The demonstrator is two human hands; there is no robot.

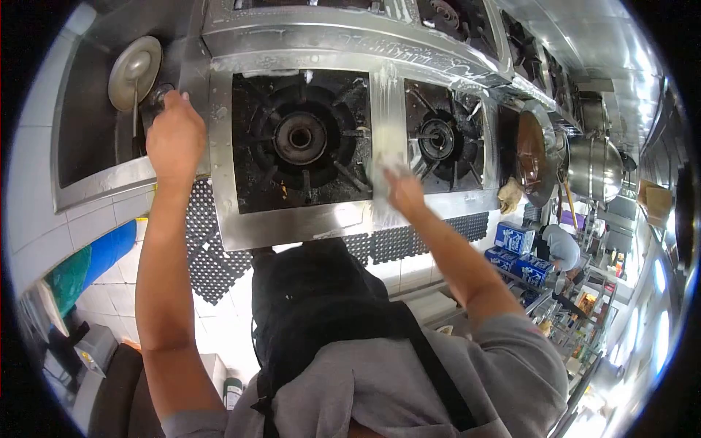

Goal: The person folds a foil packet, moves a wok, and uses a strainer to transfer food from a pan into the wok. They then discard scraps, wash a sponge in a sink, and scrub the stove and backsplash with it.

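Note:
My right hand [404, 191] is closed on a pale sponge [391, 162], smeared by motion, against the soapy steel strip [387, 95] between two burners. To its left is the large burner [301, 136] with black grates, and to its right a smaller burner [437, 139]. White suds streak the steel. My left hand [175, 135] is a fist above the rim between the sink and the stove. A small dark metal piece shows by its fingers, but what it grips, if anything, is hidden. Close by, a round metal utensil with a long handle [136, 71] lies in the sink.
The steel sink [84, 109] borders the stove on the left. At right stand a large wok [531, 157] and a steel pot [595, 168]. A crumpled beige cloth [510, 195] lies near the stove's corner. Blue boxes [513, 239] and another person [561, 247] are further right.

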